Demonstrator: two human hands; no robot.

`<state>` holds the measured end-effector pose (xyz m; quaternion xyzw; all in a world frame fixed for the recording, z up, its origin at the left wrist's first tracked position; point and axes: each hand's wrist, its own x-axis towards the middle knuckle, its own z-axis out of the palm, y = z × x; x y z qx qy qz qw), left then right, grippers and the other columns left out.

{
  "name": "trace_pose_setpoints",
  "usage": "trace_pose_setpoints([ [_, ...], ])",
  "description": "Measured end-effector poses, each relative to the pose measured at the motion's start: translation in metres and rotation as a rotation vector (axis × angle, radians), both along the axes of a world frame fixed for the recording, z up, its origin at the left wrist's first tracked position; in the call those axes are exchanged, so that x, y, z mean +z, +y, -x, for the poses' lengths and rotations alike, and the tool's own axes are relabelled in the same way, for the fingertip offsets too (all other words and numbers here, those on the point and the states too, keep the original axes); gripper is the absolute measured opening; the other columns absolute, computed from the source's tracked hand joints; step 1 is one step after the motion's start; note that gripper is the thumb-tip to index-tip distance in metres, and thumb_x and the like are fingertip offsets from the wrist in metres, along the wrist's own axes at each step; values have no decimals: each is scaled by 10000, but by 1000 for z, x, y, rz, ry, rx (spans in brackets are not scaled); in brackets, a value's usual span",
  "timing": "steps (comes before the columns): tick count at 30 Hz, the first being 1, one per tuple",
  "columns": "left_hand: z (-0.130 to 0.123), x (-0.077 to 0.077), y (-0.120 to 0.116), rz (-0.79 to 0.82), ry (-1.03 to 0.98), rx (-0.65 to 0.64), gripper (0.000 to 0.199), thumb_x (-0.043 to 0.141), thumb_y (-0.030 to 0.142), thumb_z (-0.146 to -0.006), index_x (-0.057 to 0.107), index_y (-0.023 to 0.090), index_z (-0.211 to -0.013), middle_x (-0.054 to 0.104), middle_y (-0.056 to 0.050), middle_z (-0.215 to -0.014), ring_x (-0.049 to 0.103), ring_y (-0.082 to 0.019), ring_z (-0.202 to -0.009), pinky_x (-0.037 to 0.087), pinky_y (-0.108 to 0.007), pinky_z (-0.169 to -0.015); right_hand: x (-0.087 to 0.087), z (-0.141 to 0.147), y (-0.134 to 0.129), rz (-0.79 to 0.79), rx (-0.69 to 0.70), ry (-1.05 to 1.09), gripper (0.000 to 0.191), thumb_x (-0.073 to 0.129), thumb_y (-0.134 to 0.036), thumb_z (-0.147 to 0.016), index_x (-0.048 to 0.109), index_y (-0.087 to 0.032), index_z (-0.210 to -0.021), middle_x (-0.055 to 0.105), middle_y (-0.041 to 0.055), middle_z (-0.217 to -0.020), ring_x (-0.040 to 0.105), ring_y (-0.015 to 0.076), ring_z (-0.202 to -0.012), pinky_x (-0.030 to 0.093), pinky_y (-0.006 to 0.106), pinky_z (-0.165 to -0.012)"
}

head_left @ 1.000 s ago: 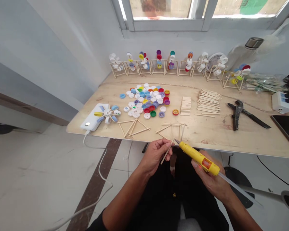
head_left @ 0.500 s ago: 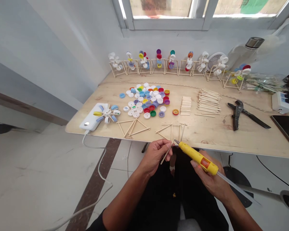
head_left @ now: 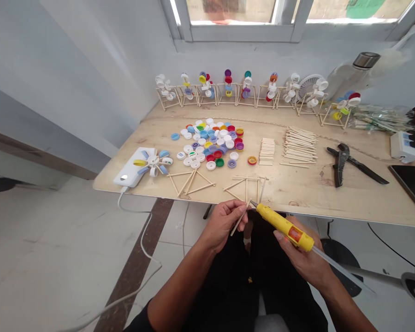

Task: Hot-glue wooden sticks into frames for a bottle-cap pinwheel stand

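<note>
Between the thumb and fingers of my left hand (head_left: 225, 222) is a thin wooden stick (head_left: 238, 221), tilted up to the right. My right hand (head_left: 306, 253) is wrapped round a yellow hot glue gun (head_left: 280, 222), with a clear glue stick (head_left: 342, 269) jutting from its back end. The gun's nozzle is at the upper end of the held stick; whether they touch I cannot tell. Just beyond my hands, a frame of joined sticks (head_left: 246, 179) lies at the table's front edge. A second stick frame (head_left: 191, 182) lies to its left.
Colourful bottle caps (head_left: 210, 143) lie heaped mid-table, beside short sticks (head_left: 266, 152) and longer sticks (head_left: 299, 145). A cap wheel (head_left: 154, 161) rests on a white power bank (head_left: 133, 168). Pliers (head_left: 342, 163) and a phone (head_left: 411, 186) lie right. Stick stands with cap wheels (head_left: 228, 90) line the back.
Almost nothing differs. Both hands, the stick and the glue gun keep nearly the same position; the view has shifted very slightly.
</note>
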<state>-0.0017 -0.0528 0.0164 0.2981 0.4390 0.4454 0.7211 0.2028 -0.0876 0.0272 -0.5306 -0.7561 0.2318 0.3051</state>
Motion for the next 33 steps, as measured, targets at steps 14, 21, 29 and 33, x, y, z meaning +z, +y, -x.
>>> trace_pose_setpoints([
  [14,0,0,-1,-1,-2,-5,288,721,383,-711,634,124,-804,583,21,-570,468,-44,-430,328,-173,-459,2,0,-2,28,-19,22,200,520,-312,-868,438,-219,-711,477,-33,-623,443,101,-527,332,240,-474],
  [21,0,1,-1,0,17,-9,316,725,408,-702,637,124,-808,582,16,-572,464,-53,-434,329,-182,-460,5,1,-2,5,-27,5,206,510,-313,-874,432,-222,-707,460,-38,-603,431,101,-515,338,237,-470],
  [29,-1,2,-1,-2,9,-12,313,729,401,-698,641,124,-815,584,15,-566,467,-53,-432,328,-180,-454,6,0,-2,-1,-27,-6,199,515,-307,-873,432,-220,-715,451,-43,-598,412,93,-499,327,232,-457],
  [33,-1,3,-1,-2,19,-17,305,725,397,-704,641,125,-813,580,18,-561,461,-52,-435,323,-180,-460,5,-1,-3,15,-14,-16,197,516,-308,-870,438,-221,-712,465,-36,-606,431,100,-516,330,237,-462],
])
